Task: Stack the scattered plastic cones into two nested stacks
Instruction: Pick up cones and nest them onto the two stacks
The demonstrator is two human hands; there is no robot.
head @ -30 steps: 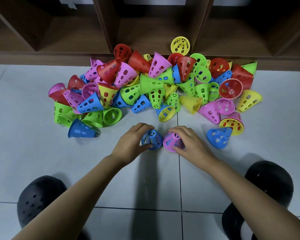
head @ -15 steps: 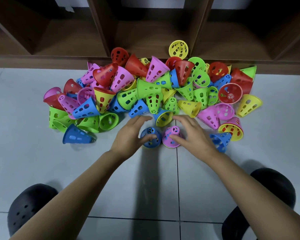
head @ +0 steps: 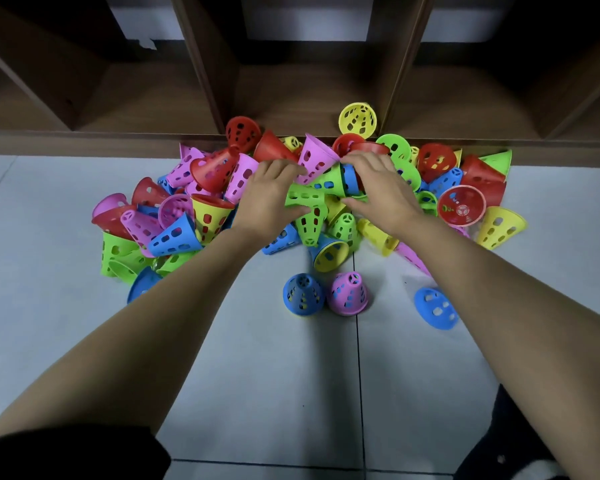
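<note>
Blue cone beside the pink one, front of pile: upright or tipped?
Upright: blue cone stands rim down on the tile, narrow end facing up.

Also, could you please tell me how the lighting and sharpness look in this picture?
Head view: soft, even light, no glare; faint arm shadows on the floor tiles; wooden shelf compartments fall dark; cone pile sharp; blue cone at right slightly smeared.

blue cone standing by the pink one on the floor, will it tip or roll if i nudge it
Probably neither: the blue cone stands wide rim down on the floor tile, so it should slide, not tip. Its walls are full of holes, so it likely weighs little. The pink cone stands beside it, so a sideways nudge may shove that too.
</note>
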